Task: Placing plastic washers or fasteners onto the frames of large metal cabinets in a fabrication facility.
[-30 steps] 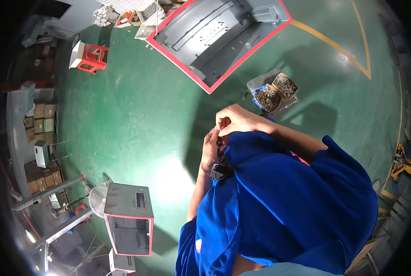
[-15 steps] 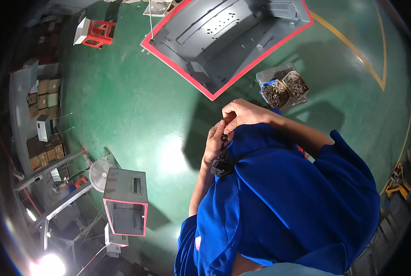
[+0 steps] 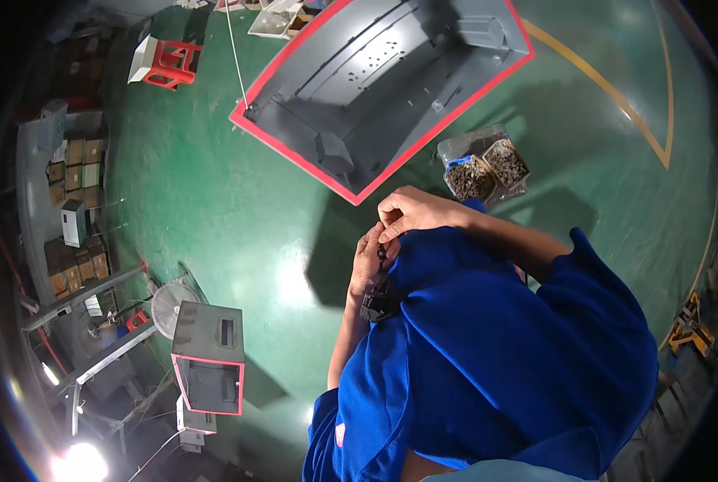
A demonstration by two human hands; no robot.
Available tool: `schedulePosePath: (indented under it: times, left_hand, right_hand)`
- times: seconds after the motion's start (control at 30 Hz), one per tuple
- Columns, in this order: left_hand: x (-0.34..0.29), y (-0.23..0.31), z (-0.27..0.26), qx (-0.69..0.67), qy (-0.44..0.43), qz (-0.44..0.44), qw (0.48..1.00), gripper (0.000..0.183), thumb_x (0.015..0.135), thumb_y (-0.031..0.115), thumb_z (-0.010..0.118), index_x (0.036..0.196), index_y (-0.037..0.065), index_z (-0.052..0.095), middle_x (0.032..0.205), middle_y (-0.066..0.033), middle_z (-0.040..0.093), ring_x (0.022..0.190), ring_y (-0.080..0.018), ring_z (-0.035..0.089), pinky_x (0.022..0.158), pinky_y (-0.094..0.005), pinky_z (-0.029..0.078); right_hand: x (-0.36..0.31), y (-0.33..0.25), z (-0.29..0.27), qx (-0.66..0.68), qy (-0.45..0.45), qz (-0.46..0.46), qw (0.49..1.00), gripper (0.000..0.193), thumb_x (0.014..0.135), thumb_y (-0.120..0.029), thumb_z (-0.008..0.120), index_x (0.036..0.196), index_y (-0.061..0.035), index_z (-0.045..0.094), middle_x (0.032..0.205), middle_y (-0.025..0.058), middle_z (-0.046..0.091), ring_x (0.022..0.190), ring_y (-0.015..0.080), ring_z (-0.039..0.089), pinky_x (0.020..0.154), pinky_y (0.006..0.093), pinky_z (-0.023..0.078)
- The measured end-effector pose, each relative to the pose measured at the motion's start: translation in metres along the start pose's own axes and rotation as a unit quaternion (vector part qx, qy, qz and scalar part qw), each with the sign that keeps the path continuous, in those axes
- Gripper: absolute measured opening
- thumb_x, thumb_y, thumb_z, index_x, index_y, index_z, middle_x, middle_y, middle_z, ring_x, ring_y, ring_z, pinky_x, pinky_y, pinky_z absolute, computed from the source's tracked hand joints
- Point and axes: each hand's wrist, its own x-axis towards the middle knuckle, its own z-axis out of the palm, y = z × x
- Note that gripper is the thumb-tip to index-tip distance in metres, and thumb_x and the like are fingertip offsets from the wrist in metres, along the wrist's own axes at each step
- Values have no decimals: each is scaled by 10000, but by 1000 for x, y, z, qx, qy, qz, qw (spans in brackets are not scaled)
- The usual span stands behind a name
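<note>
Just below the near corner of a large grey cabinet (image 3: 447, 96) with a pink-red rim, my two hands meet in front of my blue top (image 3: 487, 337). My right hand (image 3: 413, 210) is closed, its thumb and fingers pinched against the fingertips of the other hand. My left hand (image 3: 365, 259) is closed too, with fingers pointing up. Small dark pieces (image 3: 383, 254) show beside its palm, and a black clustered object (image 3: 380, 302) lies by the left wrist against my top. What sits between the fingertips is too small and hidden to name.
Two open containers of small metal parts (image 3: 507, 163) stand on the green floor right of my hands. A smaller grey cabinet (image 3: 206, 329) and a fan (image 3: 170, 309) are at lower left. A red stool (image 3: 174, 63) stands far left; boxes (image 3: 73, 173) line the left side.
The view has shifted, so the large cabinet and parts containers appear lower and a little left. My hands stay pinched together, also slightly lower in the picture.
</note>
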Motion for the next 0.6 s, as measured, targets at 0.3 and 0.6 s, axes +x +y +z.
schedulePosePath:
  times: [0.3,0.6]
  left_hand:
    - [19,-12,6,19,39,2,999,377,1006,312,370,723,86,475,546,14,424,417,-57,333,381,-208,235]
    - [30,-17,14,-8,49,9,999,378,1011,299,355,716,85,456,544,12,395,432,-64,332,394,-213,251]
  right_hand:
    - [-5,15,-14,-89,12,-20,996,303,756,-241,737,710,8,570,626,90,574,590,180,547,558,329,417]
    - [-4,29,-23,-67,10,-30,997,310,784,-255,715,727,10,566,626,102,574,592,185,545,561,336,414]
